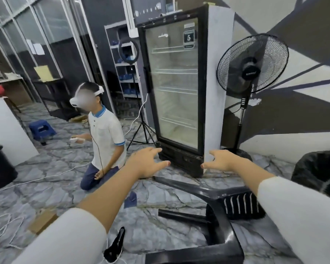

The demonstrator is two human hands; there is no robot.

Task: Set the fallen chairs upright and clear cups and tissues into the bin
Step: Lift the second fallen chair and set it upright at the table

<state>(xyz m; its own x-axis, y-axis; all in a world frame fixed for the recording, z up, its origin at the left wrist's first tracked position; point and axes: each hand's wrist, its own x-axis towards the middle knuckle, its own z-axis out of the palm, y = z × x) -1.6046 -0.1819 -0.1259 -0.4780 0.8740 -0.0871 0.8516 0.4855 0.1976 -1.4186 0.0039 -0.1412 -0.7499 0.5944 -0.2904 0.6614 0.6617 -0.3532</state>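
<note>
The black chair (213, 212) is lying tipped on the floor below both hands, legs pointing left toward the fridge (179, 88). Left hand (147, 162) and right hand (220, 161) are reaching, fingers spread, grasping nothing.

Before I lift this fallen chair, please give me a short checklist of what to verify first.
1. Both hands free: left hand and right hand open, holding nothing. Ok.
2. Black chair on its side, legs within reach below the hands. Ok.
3. Space to raise it: fridge and standing fan stand close behind. Not ok, lift carefully.
4. Kneeling person stays apart from the chair. Ok.
5. Cables under the chair: cannot tell.
</note>
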